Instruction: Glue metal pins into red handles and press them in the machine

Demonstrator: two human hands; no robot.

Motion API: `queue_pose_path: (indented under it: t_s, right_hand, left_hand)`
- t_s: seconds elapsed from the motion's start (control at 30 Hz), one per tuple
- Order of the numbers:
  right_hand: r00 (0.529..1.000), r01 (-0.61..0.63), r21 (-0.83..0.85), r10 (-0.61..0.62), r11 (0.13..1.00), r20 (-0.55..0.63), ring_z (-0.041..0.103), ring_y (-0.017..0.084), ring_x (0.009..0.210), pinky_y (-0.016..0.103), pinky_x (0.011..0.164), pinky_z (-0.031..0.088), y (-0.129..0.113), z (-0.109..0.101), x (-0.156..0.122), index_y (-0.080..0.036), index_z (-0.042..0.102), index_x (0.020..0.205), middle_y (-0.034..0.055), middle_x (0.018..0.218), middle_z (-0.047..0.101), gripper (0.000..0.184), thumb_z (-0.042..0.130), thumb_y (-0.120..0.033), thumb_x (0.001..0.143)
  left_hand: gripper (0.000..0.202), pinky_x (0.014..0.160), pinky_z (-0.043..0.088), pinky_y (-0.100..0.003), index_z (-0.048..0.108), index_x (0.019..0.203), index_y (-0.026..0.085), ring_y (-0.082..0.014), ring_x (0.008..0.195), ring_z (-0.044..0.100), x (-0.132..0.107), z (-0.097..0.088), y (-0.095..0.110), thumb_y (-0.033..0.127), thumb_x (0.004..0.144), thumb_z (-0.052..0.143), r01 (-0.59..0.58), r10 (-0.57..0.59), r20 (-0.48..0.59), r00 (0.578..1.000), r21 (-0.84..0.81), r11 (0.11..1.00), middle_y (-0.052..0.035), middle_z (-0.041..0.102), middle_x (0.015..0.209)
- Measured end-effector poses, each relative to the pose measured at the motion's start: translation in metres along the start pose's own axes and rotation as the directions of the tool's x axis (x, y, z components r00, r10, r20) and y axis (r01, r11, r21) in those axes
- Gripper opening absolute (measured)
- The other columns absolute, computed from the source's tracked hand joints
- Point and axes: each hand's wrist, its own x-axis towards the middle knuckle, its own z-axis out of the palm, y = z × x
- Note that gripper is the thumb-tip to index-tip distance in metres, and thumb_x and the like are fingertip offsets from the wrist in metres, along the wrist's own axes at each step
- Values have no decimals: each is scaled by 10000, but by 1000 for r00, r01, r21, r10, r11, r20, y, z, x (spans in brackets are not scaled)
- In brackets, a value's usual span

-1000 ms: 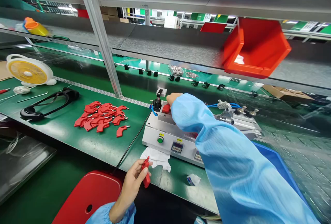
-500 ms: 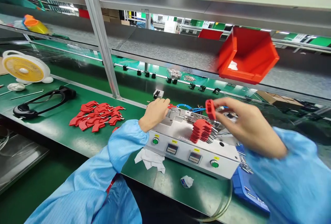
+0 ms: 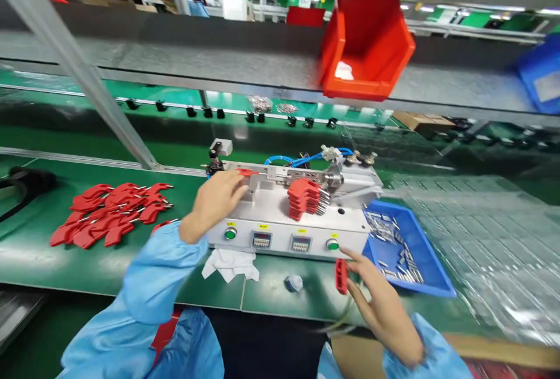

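My left hand (image 3: 217,199) rests on the top left of a small grey bench machine (image 3: 280,221), its fingers on a red part (image 3: 247,172) seated in the fixture. My right hand (image 3: 377,303) is low at the table's front edge, holding a red plastic part (image 3: 341,276) upright, just below the machine's right green button (image 3: 332,244). A stack of red parts (image 3: 303,197) sits on the machine's top. Both arms wear light blue sleeves.
A pile of loose red parts (image 3: 109,216) lies on the green table at left. A blue tray (image 3: 431,274) with metal pins sits right of the machine. White tissue (image 3: 230,263) lies in front. A red bin (image 3: 363,46) sits on the shelf above.
My right hand has dropped from above the machine to the front table edge with the red part. My left hand stays at the fixture. The view has swung right.
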Motion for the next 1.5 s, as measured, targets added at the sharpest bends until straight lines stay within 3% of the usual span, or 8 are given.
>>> queue_pose_path:
  t_s: [0.17, 0.4, 0.57, 0.67, 0.9, 1.1, 1.3, 1.5]
  right_hand:
    - [998, 35, -161, -26, 986, 61, 434, 307, 1515, 535, 1144, 542, -2, 29, -13, -180, 638, 1026, 166, 1482, 590, 198, 440, -180, 1013]
    - [996, 18, -310, -45, 951, -80, 391, 334, 1534, 549, 1115, 555, -3, 53, -23, -165, 634, 1055, 171, 1444, 619, 186, 458, -136, 1005]
    - [997, -71, -255, 58, 964, -56, 429, 372, 1506, 607, 1103, 539, -4, 56, -26, -186, 647, 1054, 145, 1448, 621, 195, 464, -161, 992]
    - [994, -89, -67, 85, 994, -66, 588, 311, 1382, 498, 1055, 590, -9, 34, -11, -209, 628, 1065, 143, 1357, 681, 169, 469, -199, 1007]
    - [988, 75, 145, -54, 987, -144, 699, 193, 889, 320, 818, 567, -15, -34, 108, -194, 620, 1025, 83, 981, 731, 80, 596, -262, 991]
    - [993, 70, -30, -67, 997, 95, 649, 202, 837, 319, 769, 476, -6, -27, 192, -169, 652, 953, 64, 912, 721, 61, 648, -217, 915]
    - [993, 69, -89, -60, 994, 100, 641, 249, 976, 369, 835, 491, -6, -17, 192, -173, 672, 1089, 102, 1055, 720, 182, 605, -286, 963]
    - [968, 155, -4, -153, 988, -201, 633, 253, 1128, 407, 977, 528, -11, -14, 135, -166, 637, 1160, 132, 1191, 693, 198, 572, -258, 997]
  left_hand:
    - [206, 775, 481, -309, 654, 923, 177, -189, 804, 652, -66, -12, 3, 276, 1054, 530, -151, 127, -187, 974, -120, 981, -43, 718, 866]
    - [209, 737, 458, -277, 613, 1075, 187, -170, 795, 674, -117, 12, 6, 337, 1095, 469, -96, 97, 2, 995, -114, 989, -23, 699, 882]
    - [181, 710, 448, -268, 604, 1030, 197, -145, 739, 645, -113, 16, 2, 335, 1085, 501, -63, 61, -15, 998, -127, 990, 3, 672, 839]
    - [162, 743, 464, -264, 599, 1056, 189, -147, 770, 640, -116, 18, 2, 321, 1081, 508, -41, 40, -11, 999, -189, 981, -4, 663, 857]
    - [136, 761, 458, -299, 601, 1040, 187, -177, 836, 610, -113, 10, 22, 280, 1069, 507, -5, -3, -43, 999, -186, 983, -16, 652, 900]
    - [134, 972, 484, -263, 614, 1163, 208, -156, 1118, 629, -106, -6, 47, 254, 1049, 560, -23, -6, -63, 998, -455, 890, -38, 666, 1140]
    - [235, 1055, 491, -319, 624, 1238, 237, -193, 1267, 608, -92, -5, 62, 331, 1024, 597, 76, -106, -10, 994, -625, 777, -63, 646, 1319]
    - [694, 1175, 448, -483, 494, 1414, 197, -316, 1434, 508, -16, 36, 83, 688, 935, 608, 211, -249, 125, 960, -909, 359, -187, 515, 1521]
